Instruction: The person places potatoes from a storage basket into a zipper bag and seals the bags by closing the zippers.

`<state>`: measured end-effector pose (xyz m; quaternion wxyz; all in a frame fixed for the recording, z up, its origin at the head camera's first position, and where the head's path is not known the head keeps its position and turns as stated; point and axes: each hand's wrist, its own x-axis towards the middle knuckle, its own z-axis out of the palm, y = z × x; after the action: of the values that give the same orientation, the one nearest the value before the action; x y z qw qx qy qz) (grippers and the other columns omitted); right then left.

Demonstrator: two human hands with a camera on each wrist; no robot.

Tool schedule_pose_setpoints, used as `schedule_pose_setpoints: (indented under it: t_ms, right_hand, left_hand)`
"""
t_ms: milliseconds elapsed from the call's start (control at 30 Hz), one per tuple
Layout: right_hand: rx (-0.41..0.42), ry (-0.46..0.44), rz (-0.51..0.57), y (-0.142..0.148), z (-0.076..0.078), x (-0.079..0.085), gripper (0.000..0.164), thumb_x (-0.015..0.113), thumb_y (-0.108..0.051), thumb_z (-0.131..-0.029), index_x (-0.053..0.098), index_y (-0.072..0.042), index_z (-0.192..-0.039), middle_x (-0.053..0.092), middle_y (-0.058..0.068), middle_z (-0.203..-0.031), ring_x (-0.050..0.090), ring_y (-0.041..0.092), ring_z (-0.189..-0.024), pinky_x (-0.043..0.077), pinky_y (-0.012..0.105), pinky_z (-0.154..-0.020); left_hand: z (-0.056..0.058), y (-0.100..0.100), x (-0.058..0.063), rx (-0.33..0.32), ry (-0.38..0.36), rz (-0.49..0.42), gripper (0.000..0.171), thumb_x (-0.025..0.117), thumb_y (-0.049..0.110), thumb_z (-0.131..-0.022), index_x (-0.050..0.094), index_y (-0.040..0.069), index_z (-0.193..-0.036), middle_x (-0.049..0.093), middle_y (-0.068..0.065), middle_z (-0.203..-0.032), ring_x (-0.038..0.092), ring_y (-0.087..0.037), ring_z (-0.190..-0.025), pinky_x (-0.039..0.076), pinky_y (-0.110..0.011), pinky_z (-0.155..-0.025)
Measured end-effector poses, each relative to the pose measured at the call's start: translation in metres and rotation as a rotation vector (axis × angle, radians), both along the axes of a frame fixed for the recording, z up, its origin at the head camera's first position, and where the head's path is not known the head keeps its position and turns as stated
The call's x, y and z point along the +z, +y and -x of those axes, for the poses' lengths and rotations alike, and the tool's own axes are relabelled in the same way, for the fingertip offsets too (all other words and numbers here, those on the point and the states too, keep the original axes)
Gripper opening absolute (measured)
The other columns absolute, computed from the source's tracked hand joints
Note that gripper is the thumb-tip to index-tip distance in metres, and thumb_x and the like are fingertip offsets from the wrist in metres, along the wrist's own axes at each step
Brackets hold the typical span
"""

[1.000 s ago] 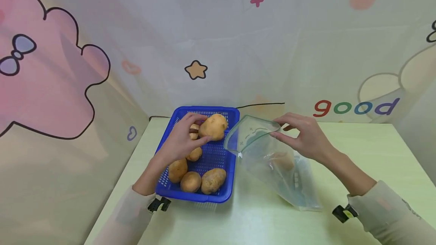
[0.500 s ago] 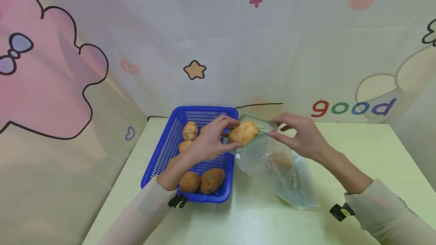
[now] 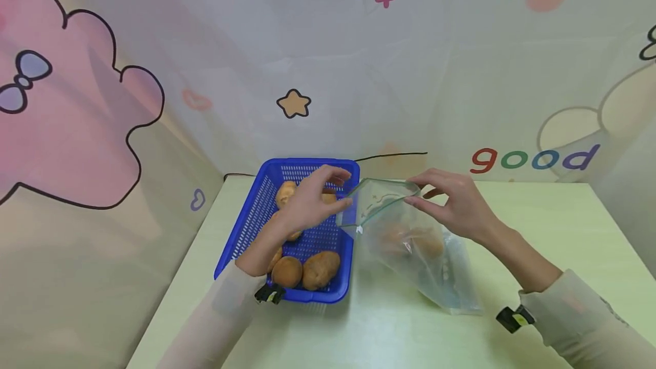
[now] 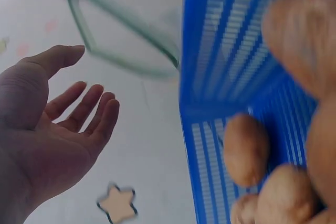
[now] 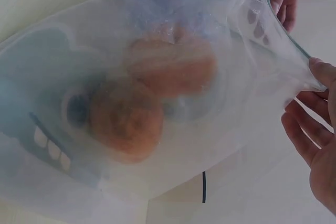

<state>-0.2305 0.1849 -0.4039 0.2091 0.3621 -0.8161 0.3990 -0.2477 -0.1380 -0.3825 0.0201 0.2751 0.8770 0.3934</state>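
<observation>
My right hand [image 3: 456, 203] pinches the rim of a translucent zip bag [image 3: 425, 278] with thumb and fingers, and the bag's mouth gapes toward the left. Two potatoes show dimly through the plastic; in the right wrist view one potato [image 5: 126, 124] lies against the other potato [image 5: 173, 64]. My left hand [image 3: 312, 201] hovers over the blue basket [image 3: 345, 283], just left of the bag's mouth, fingers loosely bent and holding nothing. Several potatoes sit in the basket, among them a long brown potato [image 3: 321, 270] at the front right. The left hand and forearm hide some of them.
The basket stands at the left of the pale green table [image 3: 538, 232], close to the printed backdrop [image 3: 328, 61]. The bag's lower end rests on the table right of the basket. A wall rises at the left side.
My left hand carried a potato from the basket rightward to the bag's mouth and released it. The potato is now inside the bag, and the hand has drawn back slightly left. The right hand stayed put.
</observation>
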Motion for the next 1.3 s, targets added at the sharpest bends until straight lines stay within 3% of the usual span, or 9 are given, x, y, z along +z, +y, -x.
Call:
schedule_pose_setpoints:
  t_ms: [133, 300, 433, 533, 700, 833, 1067, 1300]
  right_hand:
    - [-0.014, 0.001, 0.004, 0.0, 0.0, -0.001, 0.035, 0.089, 0.002, -0.082, 0.078, -0.005, -0.114, 0.076, 0.0, -0.102, 0.073, 0.013, -0.086, 0.063, 0.027, -0.075]
    - [-0.012, -0.008, 0.02, 0.0, 0.0, -0.003, 0.033, 0.089, 0.002, -0.082, 0.077, -0.004, -0.113, 0.076, 0.001, -0.101, 0.072, 0.013, -0.086, 0.064, 0.031, -0.074]
    - [-0.014, -0.017, 0.023, -0.003, 0.0, -0.005, 0.033, 0.089, 0.001, -0.083, 0.077, -0.005, -0.113, 0.076, 0.0, -0.103, 0.072, 0.013, -0.088, 0.064, 0.031, -0.074]
    - [-0.015, -0.014, 0.024, -0.005, 0.001, -0.007, 0.033, 0.089, 0.001, -0.082, 0.077, -0.006, -0.112, 0.076, -0.002, -0.102, 0.072, 0.012, -0.088, 0.064, 0.029, -0.074]
    - [0.002, 0.001, 0.024, -0.008, 0.004, -0.002, 0.033, 0.089, 0.002, -0.082, 0.077, -0.004, -0.111, 0.076, 0.0, -0.1, 0.073, 0.013, -0.085, 0.063, 0.027, -0.074]
    - [0.003, 0.009, 0.026, -0.007, 0.004, 0.003, 0.033, 0.089, 0.003, -0.081, 0.077, -0.003, -0.111, 0.076, 0.001, -0.1, 0.073, 0.013, -0.085, 0.063, 0.027, -0.075]
    - [-0.008, -0.001, 0.021, -0.004, 0.001, -0.001, 0.034, 0.089, 0.002, -0.081, 0.078, -0.005, -0.112, 0.076, -0.001, -0.101, 0.072, 0.011, -0.086, 0.064, 0.031, -0.074]
    - [-0.019, 0.007, 0.02, -0.003, 0.001, -0.001, 0.033, 0.089, 0.002, -0.082, 0.077, -0.005, -0.112, 0.076, -0.001, -0.1, 0.073, 0.012, -0.086, 0.064, 0.029, -0.075]
  left_hand:
    - [0.019, -0.019, 0.0, 0.063, -0.036, -0.024, 0.053, 0.077, 0.017, -0.099, 0.056, 0.005, -0.146, 0.059, -0.013, -0.145, 0.056, -0.033, -0.135, 0.047, -0.048, -0.114]
    - [0.05, -0.033, -0.006, 0.079, -0.056, 0.015, 0.058, 0.076, 0.018, -0.1, 0.052, 0.004, -0.15, 0.055, -0.018, -0.15, 0.052, -0.035, -0.14, 0.043, -0.05, -0.117]
    - [0.073, -0.041, -0.014, 0.097, -0.103, 0.02, 0.061, 0.078, 0.02, -0.099, 0.052, 0.005, -0.151, 0.055, -0.018, -0.152, 0.05, -0.034, -0.142, 0.042, -0.051, -0.118]
    - [0.082, -0.046, -0.024, 0.114, -0.162, 0.046, 0.063, 0.079, 0.023, -0.098, 0.052, 0.008, -0.152, 0.054, -0.014, -0.153, 0.048, -0.032, -0.143, 0.041, -0.051, -0.118]
    - [0.088, -0.052, -0.041, 0.126, -0.259, 0.106, 0.069, 0.082, 0.022, -0.095, 0.049, 0.009, -0.155, 0.05, -0.013, -0.158, 0.042, -0.033, -0.148, 0.036, -0.052, -0.122]
    - [0.089, -0.053, -0.052, 0.114, -0.277, 0.168, 0.073, 0.084, 0.021, -0.094, 0.048, 0.009, -0.157, 0.047, -0.013, -0.161, 0.039, -0.034, -0.151, 0.031, -0.052, -0.125]
    - [0.088, -0.051, -0.071, 0.111, -0.197, 0.373, 0.069, 0.083, 0.027, -0.094, 0.053, 0.011, -0.153, 0.049, -0.015, -0.155, 0.045, -0.034, -0.145, 0.035, -0.052, -0.122]
    - [0.09, -0.043, -0.072, 0.147, -0.106, 0.492, 0.061, 0.084, 0.024, -0.092, 0.059, 0.007, -0.146, 0.055, -0.014, -0.146, 0.051, -0.033, -0.139, 0.038, -0.051, -0.12]
